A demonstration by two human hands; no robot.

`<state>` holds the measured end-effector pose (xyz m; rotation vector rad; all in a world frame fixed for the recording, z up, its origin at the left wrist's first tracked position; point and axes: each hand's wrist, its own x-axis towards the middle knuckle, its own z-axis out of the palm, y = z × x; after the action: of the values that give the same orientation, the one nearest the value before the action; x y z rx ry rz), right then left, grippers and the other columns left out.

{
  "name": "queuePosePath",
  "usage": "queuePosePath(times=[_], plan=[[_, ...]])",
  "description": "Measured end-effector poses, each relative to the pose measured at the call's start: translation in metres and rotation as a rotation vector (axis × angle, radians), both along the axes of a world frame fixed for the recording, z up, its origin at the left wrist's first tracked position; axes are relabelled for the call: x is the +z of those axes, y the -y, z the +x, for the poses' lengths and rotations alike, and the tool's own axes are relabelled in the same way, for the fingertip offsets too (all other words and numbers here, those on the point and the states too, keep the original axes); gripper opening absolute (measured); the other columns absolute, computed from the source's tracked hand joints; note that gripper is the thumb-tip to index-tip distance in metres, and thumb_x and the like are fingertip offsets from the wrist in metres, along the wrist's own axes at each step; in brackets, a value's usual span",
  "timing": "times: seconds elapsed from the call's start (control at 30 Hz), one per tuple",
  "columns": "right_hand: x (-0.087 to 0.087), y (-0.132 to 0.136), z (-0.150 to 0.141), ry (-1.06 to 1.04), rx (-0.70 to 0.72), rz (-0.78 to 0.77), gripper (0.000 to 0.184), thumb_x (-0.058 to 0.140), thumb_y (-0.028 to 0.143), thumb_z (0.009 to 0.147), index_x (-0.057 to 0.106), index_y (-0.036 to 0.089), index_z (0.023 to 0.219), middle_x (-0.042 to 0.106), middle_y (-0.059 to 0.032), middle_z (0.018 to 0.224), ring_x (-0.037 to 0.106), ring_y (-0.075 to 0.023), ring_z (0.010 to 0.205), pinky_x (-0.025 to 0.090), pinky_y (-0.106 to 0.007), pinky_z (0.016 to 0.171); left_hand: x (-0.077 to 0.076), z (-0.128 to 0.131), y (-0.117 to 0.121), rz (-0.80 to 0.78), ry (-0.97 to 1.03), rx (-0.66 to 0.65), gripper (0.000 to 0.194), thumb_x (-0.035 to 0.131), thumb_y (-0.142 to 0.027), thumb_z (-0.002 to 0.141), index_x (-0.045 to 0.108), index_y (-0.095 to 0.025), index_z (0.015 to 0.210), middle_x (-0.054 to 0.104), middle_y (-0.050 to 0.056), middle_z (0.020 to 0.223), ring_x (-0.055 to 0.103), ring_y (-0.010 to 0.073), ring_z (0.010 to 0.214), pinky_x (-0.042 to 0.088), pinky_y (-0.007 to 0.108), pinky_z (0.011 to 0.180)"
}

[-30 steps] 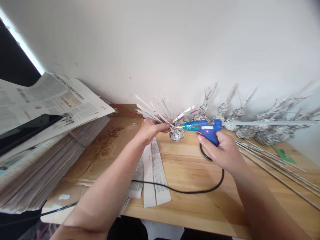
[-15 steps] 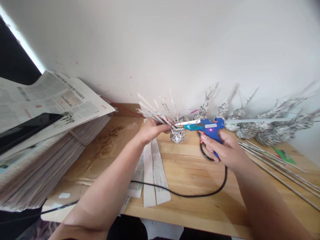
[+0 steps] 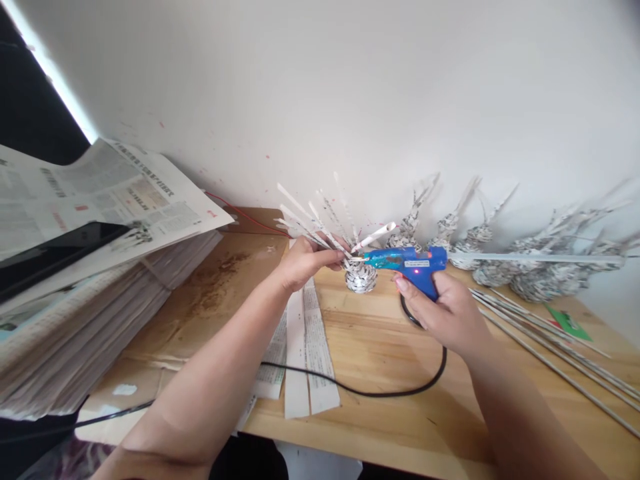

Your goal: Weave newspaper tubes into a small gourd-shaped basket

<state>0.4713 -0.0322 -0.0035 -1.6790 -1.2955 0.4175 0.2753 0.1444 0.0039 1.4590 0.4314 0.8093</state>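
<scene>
The left hand (image 3: 306, 263) pinches the small woven paper piece (image 3: 361, 279) at its upper edge, among the paper tubes which spread out from it; the fingertips are partly hidden behind these tubes. The piece is above the table (image 3: 370, 340), but whether it touches the wood I cannot tell. The right hand (image 3: 453, 308) is closed around the handle of the blue glue gun (image 3: 423, 265), so the trigger is mostly covered. The nozzle is at the rim of the piece; any glue there is too small to see. The long glue stick (image 3: 530, 257) passes in front of the other woven pieces (image 3: 475, 241) by the wall and hides them partly. The black cord (image 3: 387, 394) crosses the paper strips (image 3: 297, 360). Thin paper rods (image 3: 545, 340) are cut off at the right edge, and the newspaper stack (image 3: 120, 320) at the left.
</scene>
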Motion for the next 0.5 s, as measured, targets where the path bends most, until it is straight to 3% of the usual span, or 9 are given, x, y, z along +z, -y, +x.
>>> queuePosePath(times=[0.17,0.37,0.5], plan=[[-0.0007,0.0016,-0.0021,-0.019,0.005,-0.012,0.046,0.066,0.061,0.09,0.073,0.018,0.102,0.064,-0.0012,0.061,0.056,-0.0165,0.052,0.046,-0.029,0.051,0.0011,-0.0009,0.0006,0.017,0.0,0.007,0.021,0.083,-0.025,0.067,0.079,-0.014,0.084,0.074,0.007,0.077,0.068,0.015,0.07,0.056,0.026,0.065],[0.0004,0.0024,-0.0029,0.072,-0.008,-0.026,0.043,0.064,0.06,0.091,0.065,0.02,0.077,0.059,-0.0005,0.055,0.054,-0.0163,0.05,0.045,-0.029,0.051,0.0009,-0.0023,0.0,0.021,-0.008,-0.016,0.022,0.082,-0.024,0.068,0.079,-0.013,0.087,0.075,0.005,0.08,0.068,0.0133,0.071,0.056,0.024,0.068],[0.0037,0.0036,-0.0021,0.127,0.015,0.04,0.039,0.063,0.058,0.092,0.063,0.022,0.077,0.054,0.001,0.053,0.049,-0.0156,0.049,0.041,-0.029,0.049,0.002,-0.0022,-0.0001,0.025,0.003,-0.016,0.021,0.082,-0.023,0.068,0.078,-0.013,0.086,0.074,0.004,0.078,0.068,0.0127,0.07,0.056,0.023,0.066]])
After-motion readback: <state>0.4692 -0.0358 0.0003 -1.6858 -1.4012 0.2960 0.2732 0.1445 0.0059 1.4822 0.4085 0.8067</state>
